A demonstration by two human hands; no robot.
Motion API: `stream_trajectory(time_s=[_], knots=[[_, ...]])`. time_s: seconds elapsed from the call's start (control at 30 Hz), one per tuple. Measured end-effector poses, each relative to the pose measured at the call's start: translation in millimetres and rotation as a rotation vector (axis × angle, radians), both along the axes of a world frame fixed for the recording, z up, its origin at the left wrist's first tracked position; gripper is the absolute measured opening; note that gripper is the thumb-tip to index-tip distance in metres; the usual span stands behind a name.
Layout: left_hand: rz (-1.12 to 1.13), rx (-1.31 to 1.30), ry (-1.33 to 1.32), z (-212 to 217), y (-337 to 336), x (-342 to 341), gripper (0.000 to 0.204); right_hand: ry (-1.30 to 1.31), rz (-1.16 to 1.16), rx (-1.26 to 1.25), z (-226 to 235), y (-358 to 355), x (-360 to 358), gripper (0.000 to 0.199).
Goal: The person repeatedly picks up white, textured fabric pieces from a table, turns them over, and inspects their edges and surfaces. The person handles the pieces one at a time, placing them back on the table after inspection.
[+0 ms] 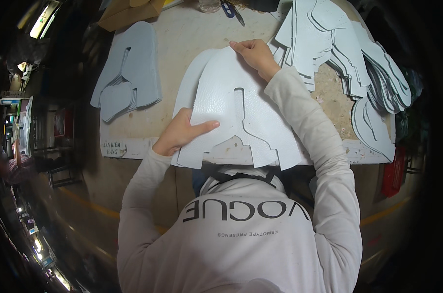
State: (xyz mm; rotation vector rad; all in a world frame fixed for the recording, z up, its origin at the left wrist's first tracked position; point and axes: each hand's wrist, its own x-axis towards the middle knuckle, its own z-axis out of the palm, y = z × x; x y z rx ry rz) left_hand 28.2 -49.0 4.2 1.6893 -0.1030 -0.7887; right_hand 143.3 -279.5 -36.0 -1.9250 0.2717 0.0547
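White grained slotted panel [219, 102] overhangs table edge [139, 148]; left hand [180, 132] clamps lower left side under thumb, right hand [255, 56] pinches top edge, presumably for steadiness.

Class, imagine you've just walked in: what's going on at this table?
A person holds a white, textured cut-out panel at the near edge of a table. The left hand grips its left side, thumb on the front; the right hand is at its top edge. Another panel shows behind it. Similar cut-outs lie stacked at left, more white pieces at right.
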Motion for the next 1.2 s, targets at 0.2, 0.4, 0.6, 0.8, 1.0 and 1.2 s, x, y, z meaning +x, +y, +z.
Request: stream_trajectory(time_s=[0.2,0.4,0.6,0.8,1.0,1.2], knots=[[0.022,0.009,-0.017,3.6,17.7,-40.8,0.028,0.004,0.016,0.04,-6.7,-1.1,2.6,0.04],[0.068,-0.153,0.134,12.6,26.6,-74.3,0.028,-0.014,0.022,0.031,-8.3,-2.5,3.1,0.04],[-0.207,0.015,0.237,31.5,52.6,-80.3,0.02,-0.054,0.059,-0.073,-8.6,-2.7,1.2,0.041],[-0.403,-0.113,-0.215,60.5,57.3,-13.0,0.023,-0.09,0.152,-0.013,-0.3,-4.2,-7.9,0.041],[0.023,-0.107,-0.351,15.1,-37.9,96.2,0.035,-0.126,0.274,0.35,22.7,-22.2,-33.3,0.033],[0.156,-0.245,-0.294,-21.3,-58.9,86.0,0.038,-0.195,0.34,0.307,25.2,-35.8,-63.5,0.041]])
